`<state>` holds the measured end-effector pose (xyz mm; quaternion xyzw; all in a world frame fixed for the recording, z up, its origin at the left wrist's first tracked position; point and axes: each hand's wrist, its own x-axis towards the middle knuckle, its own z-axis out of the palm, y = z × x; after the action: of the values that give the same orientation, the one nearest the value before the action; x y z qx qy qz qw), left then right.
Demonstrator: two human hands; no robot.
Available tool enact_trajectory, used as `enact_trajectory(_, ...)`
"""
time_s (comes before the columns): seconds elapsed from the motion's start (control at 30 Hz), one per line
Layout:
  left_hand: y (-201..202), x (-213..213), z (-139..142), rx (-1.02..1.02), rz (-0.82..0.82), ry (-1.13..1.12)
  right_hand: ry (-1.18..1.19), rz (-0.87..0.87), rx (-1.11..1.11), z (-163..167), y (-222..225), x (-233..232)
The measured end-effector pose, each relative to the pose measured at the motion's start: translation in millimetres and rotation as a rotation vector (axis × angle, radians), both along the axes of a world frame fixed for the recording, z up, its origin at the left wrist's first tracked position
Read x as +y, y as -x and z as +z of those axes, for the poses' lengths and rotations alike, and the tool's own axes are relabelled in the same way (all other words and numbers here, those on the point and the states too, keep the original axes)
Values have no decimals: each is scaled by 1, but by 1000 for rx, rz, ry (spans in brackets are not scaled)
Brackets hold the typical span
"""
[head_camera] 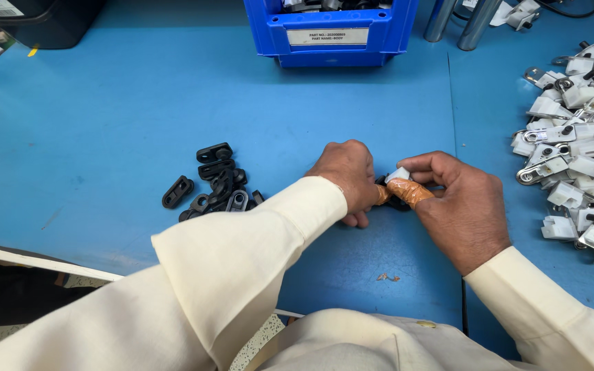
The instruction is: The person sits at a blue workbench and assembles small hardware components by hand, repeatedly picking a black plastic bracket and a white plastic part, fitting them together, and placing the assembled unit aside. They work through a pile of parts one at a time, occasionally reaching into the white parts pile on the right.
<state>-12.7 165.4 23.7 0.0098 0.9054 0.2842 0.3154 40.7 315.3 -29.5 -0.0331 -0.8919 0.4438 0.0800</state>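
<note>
Head view, and we are right over the grip: our left hand (346, 177) and right hand (458, 206) meet at the middle of the blue table (104, 137), both closed around one small assembly. The white part (399, 174) peeks out on top, pinched under the right thumb, whose tip is wrapped in brown tape (410, 192), probably to spare the skin where it presses. Below and between the fingers we catch a bit of a black part (394, 203); how the two pieces sit together is hidden by the knuckles. The left fingers curl down tight, knuckles up, seemingly bracing the piece against the table so it cannot slip. Neither hand has any slack in it; both are clamped on the same thing.

Moving outward, just left of the left wrist lies a loose black pile (211, 182) of links, within easy reach of that hand. Off to the right, well apart from the right hand, sprawls a big white heap (579, 151) of white-and-metal clips, on that hand's side. Straight ahead, at the far edge, stands a blue bin (331, 31) with a label on its front. A small brown scrap (388, 277) lies on the table near our body, between the cream sleeves (242, 275).
</note>
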Motion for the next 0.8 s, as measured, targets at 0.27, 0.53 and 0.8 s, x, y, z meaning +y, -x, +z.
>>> enact_trajectory(0.27,3,-5,-3,-78,126,-170,3,-77,137,-14,0,-11)
enact_trajectory(0.53,7,-4,-12,-139,299,-231,-225,206,371,-12,-2,-1)
enact_trajectory(0.8,0,7,7,80,-51,239,-296,318,184,9,13,4)
